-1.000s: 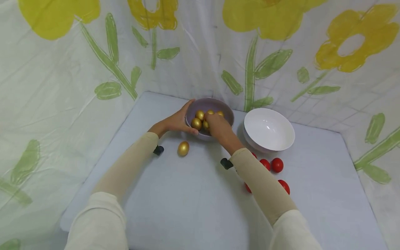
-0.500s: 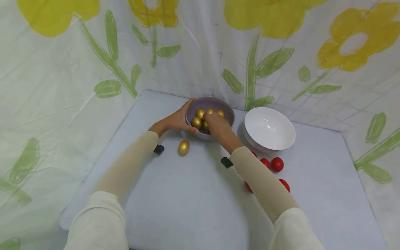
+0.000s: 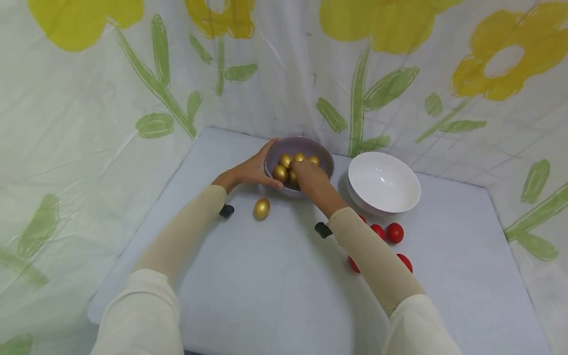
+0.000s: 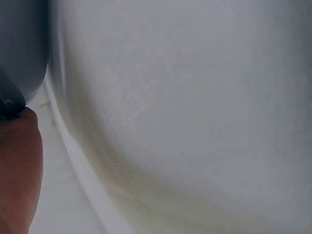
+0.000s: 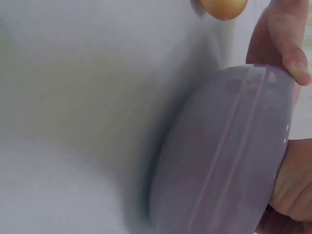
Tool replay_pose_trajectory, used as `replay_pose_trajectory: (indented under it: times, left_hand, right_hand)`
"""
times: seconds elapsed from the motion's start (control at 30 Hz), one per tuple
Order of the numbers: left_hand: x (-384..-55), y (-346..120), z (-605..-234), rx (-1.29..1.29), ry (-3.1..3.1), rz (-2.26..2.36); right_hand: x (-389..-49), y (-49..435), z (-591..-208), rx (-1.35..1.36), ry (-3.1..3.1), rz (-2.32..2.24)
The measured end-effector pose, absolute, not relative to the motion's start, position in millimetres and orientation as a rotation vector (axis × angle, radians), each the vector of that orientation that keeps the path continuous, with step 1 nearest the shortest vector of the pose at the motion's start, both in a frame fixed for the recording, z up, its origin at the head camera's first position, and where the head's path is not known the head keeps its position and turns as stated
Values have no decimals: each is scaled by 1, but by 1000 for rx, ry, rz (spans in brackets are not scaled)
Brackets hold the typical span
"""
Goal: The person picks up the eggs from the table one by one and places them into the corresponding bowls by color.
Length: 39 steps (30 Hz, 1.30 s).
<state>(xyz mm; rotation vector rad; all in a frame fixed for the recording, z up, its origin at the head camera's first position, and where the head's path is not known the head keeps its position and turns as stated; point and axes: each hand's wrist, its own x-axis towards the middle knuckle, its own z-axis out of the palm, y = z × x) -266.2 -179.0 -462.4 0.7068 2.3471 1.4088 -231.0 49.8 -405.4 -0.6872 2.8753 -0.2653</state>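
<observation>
A purple-grey bowl (image 3: 277, 190) stands near the back of the table, with several golden eggs (image 3: 280, 173) inside. My left hand (image 3: 255, 171) grips the bowl's left side, thumb along the near rim and fingers round the far side. In the right wrist view the left thumb (image 5: 296, 66) lies over the rim. My right hand (image 3: 312, 181) reaches down into the bowl over the eggs, its fingers bent downward. Its fingertips are hidden, so I cannot tell whether it holds an egg. One golden egg (image 3: 262, 209) lies on the table in front of the bowl.
A white bowl (image 3: 384, 182) stands to the right of the purple-grey one. Several red eggs (image 3: 395, 232) lie in front of it, some partly covered by my right forearm. A flower-patterned curtain (image 3: 284, 74) hangs behind the table (image 3: 266, 296).
Both hands and the bowl stay almost where they were. The whole view shifts very slightly.
</observation>
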Motion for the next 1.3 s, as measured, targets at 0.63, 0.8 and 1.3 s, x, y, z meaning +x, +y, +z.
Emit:
replay_pose_trajectory:
  times: [0.63, 0.8, 1.3]
  left_hand:
    - [-264, -183, -464, 682, 2389, 1342]
    - [-265, -184, -463, 682, 2394, 1344]
    - [-269, -180, -463, 726, 2366, 1381]
  right_hand:
    - [-196, 75, -327, -854, 2941, -1290]
    - [-172, 69, -313, -1014, 2935, -1542]
    - [-113, 36, -393, -1008, 2693, -1568]
